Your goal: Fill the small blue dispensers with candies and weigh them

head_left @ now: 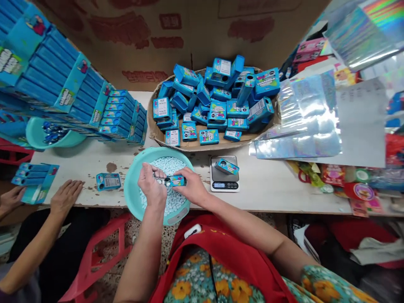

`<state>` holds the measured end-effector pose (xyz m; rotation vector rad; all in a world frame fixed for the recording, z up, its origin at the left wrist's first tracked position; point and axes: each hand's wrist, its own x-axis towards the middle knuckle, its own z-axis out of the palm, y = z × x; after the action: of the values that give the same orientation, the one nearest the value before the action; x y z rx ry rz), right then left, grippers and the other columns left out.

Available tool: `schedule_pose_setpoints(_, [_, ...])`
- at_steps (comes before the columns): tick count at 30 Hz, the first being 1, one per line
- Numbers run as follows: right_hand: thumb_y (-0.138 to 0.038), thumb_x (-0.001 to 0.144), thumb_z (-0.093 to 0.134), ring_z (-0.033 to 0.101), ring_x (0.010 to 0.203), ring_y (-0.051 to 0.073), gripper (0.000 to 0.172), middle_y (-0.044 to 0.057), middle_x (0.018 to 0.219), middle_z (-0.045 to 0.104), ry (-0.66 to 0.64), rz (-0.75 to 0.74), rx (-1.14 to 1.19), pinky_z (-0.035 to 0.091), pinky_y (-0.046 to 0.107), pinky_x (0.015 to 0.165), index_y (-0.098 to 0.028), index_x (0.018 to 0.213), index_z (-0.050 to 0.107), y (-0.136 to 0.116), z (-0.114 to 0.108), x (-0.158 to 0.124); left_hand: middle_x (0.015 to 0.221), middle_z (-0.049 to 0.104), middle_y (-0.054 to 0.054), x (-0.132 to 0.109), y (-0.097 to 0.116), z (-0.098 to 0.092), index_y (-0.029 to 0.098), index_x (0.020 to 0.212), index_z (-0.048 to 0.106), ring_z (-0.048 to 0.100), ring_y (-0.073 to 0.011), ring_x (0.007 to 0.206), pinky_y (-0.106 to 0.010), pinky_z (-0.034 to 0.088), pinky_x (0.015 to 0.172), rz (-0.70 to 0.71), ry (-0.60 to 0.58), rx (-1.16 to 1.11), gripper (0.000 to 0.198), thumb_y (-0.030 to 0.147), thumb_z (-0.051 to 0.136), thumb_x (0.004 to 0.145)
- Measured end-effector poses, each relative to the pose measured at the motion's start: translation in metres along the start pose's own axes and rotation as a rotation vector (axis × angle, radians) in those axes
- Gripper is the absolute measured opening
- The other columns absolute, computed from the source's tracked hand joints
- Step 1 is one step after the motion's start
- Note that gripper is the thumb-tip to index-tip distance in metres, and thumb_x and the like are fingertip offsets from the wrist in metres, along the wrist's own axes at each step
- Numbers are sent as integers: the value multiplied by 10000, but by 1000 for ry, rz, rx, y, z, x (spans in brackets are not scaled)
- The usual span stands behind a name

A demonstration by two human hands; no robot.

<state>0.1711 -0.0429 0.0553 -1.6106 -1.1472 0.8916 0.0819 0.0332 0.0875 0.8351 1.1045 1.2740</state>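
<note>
Over a turquoise bowl point(131, 185) of small pale candies point(173, 203), both my hands are at work. My right hand point(193, 186) grips a small blue candy box point(177, 180), its round opening facing left. Curled against that opening, my left hand point(152, 185) holds a few pale candies, which show between its fingers. Just right of the bowl, another blue box point(227, 166) lies on a digital scale point(235, 185); the display is too small to read surely. One more blue box point(108, 182) lies on the table left of the bowl.
Behind the bowl stands a cardboard tray point(195, 146) heaped with blue boxes. Filled display cartons point(91, 99) are stacked at the left, near a bowl of blue wrapped pieces point(71, 138). A co-worker's hand point(65, 197) rests on the table. Shiny holographic sheets point(303, 122) lie at the right.
</note>
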Motion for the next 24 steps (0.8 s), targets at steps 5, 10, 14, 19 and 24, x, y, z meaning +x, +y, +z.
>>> schedule_pose_setpoints(5, [-117, 637, 764, 597, 879, 201, 331, 24, 921, 603, -10, 22, -30, 472, 320, 804, -181, 942, 654, 1, -8, -1, 468, 291, 86, -5, -8, 7, 171, 647, 439, 289, -50, 388, -179, 222, 376, 45, -34, 98, 428, 529, 608, 808])
schedule_pose_setpoints(10, [-155, 614, 816, 601, 878, 182, 376, 10, 925, 613, 7, -18, 106, 474, 305, 810, -194, 954, 660, 3, -31, -13, 509, 277, 77, 14, -12, -20, 200, 721, 425, 292, -83, 416, -190, 270, 409, 82, -53, 446, 415, 587, 421, 870])
schedule_pose_setpoints(14, [-261, 614, 846, 613, 935, 188, 396, 16, 979, 647, 34, -22, 240, 469, 321, 868, -227, 971, 677, 7, -82, -54, 750, 578, -38, 25, -30, -48, 189, 801, 571, 574, -214, 802, -359, 476, 758, 185, -195, 989, 331, 508, 633, 736])
schedule_pose_setpoints(19, [-352, 674, 799, 631, 885, 205, 384, 33, 958, 670, 433, 299, 182, 498, 342, 799, -229, 1010, 661, 34, -169, -118, 1090, 630, -86, 1, -64, 1, 206, 1090, 600, 590, -231, 994, -401, 442, 925, 359, -566, 1106, 290, 347, 565, 839])
schedule_pose_setpoints(24, [-394, 610, 812, 629, 806, 205, 482, 48, 919, 675, 766, 374, 39, 513, 374, 772, -180, 1006, 639, 83, -209, -124, 1278, 559, -82, -19, -111, 88, 236, 1237, 535, 492, -235, 1203, -396, 398, 1004, 502, -1206, 1033, 422, 239, 608, 821])
